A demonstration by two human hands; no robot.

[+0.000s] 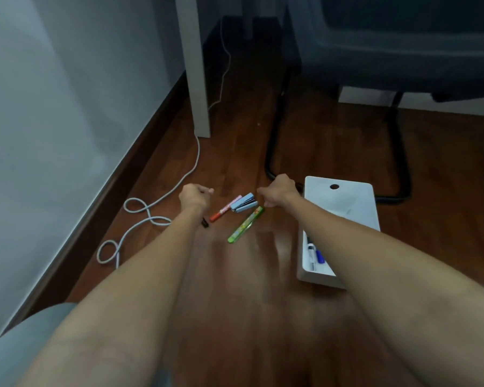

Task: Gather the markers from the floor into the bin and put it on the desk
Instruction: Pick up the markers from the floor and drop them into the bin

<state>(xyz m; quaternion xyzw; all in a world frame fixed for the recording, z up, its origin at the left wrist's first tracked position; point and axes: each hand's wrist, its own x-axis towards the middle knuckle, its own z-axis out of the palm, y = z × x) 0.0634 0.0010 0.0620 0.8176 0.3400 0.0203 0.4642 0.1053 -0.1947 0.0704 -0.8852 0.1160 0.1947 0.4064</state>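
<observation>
On the wooden floor lie an orange-and-pink marker [224, 210], a light blue stapler-like item [244, 202] touching it, and a green marker [245, 224]. A small black object [205, 222] peeks out beside my left wrist. The white bin [367, 202] stands on the floor to the right, with a blue marker [320, 256] and a white pen inside. My left hand [194, 196] hovers left of the markers, fingers curled with nothing in it. My right hand [280, 191] hovers just right of them, fingers curled down and holding nothing; its forearm crosses over the bin.
A white desk leg [197, 79] stands beyond the markers. A white cable [148, 216] loops on the floor at the left along the wall. A dark chair [403, 46] with a black tube frame [274, 135] stands behind the bin.
</observation>
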